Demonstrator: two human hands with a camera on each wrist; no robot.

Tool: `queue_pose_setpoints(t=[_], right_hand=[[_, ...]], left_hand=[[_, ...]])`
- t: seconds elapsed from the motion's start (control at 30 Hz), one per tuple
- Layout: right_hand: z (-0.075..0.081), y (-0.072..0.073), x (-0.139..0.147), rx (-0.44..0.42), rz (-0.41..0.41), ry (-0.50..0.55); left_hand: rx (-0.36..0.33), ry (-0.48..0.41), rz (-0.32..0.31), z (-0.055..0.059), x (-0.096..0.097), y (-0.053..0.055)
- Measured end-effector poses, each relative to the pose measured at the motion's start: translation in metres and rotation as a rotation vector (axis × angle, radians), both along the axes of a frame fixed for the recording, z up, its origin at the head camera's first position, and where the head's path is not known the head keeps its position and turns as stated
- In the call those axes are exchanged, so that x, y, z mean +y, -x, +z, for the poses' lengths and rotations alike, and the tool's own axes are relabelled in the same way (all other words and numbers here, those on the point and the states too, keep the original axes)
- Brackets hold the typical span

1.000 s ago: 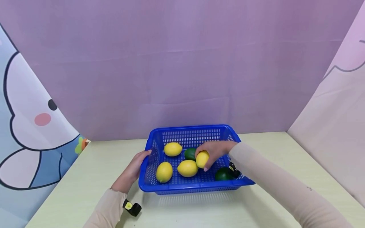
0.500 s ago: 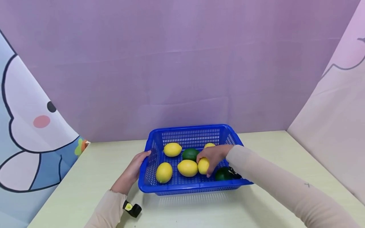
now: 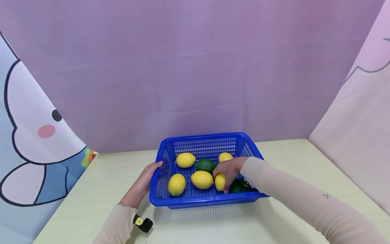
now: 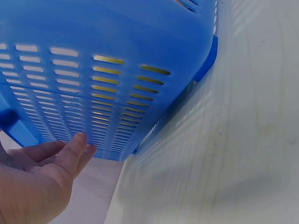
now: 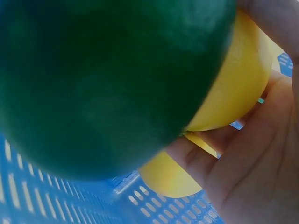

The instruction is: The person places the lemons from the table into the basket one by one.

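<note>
A blue slotted plastic basket [image 3: 207, 200] holds several yellow lemons and two dark green, avocado-like fruits. My left hand [image 3: 145, 178] grips the basket's left rim, thumb over the edge and fingers against the outer wall, as the left wrist view [image 4: 51, 172] shows. Down inside the basket, my right hand [image 3: 228, 171] holds a lemon [image 3: 220, 182] between thumb and fingers. Just left of it lies another lemon [image 3: 202, 179], with a green fruit [image 3: 206, 165] behind. The second green fruit [image 3: 239, 186] sits under my right wrist and fills much of the right wrist view [image 5: 103, 84].
More lemons lie in the basket: one at the back left [image 3: 185, 160], one at the front left [image 3: 176, 184] and one at the back right [image 3: 225, 157]. The pale table [image 3: 292, 169] meets a purple backdrop [image 3: 198, 84] behind and printed panels at both sides.
My right hand has moved the lemon down and toward the basket's front, beside another lemon. The back-right lemon has come into sight behind the hand. My left hand stays on the rim.
</note>
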State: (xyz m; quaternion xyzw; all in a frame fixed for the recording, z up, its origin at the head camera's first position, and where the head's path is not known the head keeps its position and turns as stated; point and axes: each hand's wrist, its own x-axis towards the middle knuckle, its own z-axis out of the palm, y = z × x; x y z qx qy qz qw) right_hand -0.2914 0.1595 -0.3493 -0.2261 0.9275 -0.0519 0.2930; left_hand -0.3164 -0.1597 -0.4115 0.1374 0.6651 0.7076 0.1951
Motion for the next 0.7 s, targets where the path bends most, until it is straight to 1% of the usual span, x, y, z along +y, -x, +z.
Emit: queue_pose_setpoints(t=[0.3,0.53,0.7], right_hand=[[0.0005,-0.0016,0.0000,-0.012,-0.011,0.002],[0.0011,-0.0017,0.0026,-0.012,0.005,0.011],[0.0059,-0.0017,0.0060,-0.027,-0.022,0.036]], left_hand=[[0.002,0.022,0.008,0.0008,0.0014,-0.0006],[0.003,0.012,-0.001,0.0004,0.0011,0.0005],[-0.001,0.000,-0.012,0.0005,0.0009,0.0008]])
